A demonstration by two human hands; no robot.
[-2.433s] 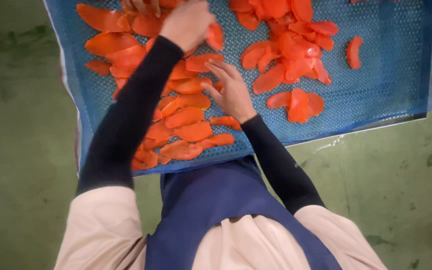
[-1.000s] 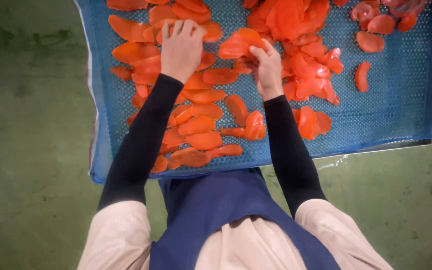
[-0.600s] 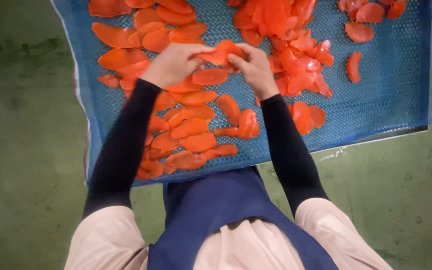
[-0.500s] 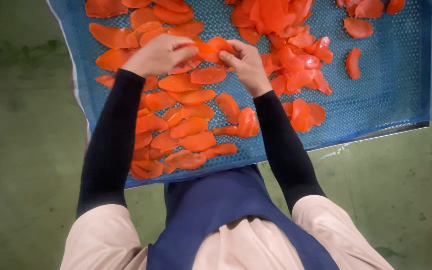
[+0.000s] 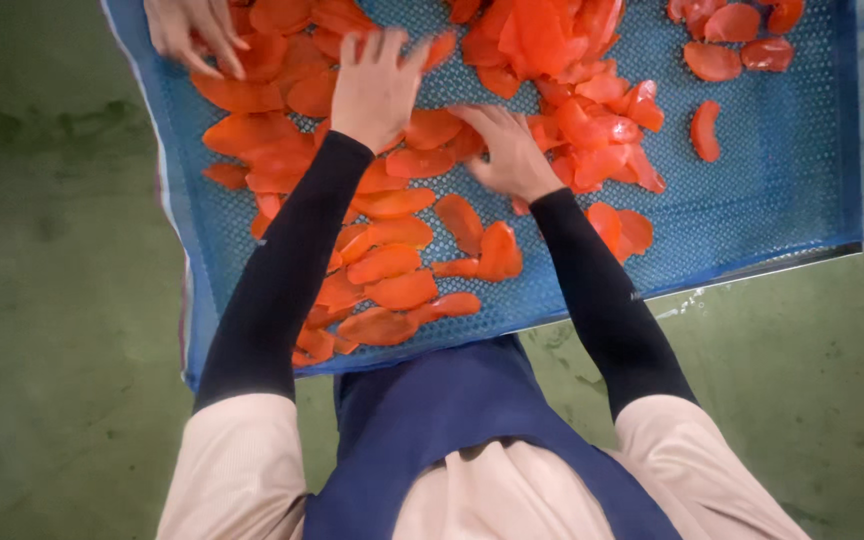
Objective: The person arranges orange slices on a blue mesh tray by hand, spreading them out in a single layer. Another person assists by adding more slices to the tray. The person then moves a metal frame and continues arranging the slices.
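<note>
Both hands lie flat, fingers spread, on orange slices in the blue tray: left hand, right hand.

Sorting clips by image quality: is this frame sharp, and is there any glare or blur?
Head view: even, soft light, no hard shadows; faint glare on the wet slices; left hand and right hand slightly motion-blurred; tray mesh fairly sharp.

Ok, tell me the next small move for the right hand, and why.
Probably slide the right hand to the heaped slices and pull one onto bare blue mesh. The pile overlaps there, while the left hand already covers the flat rows.
</note>
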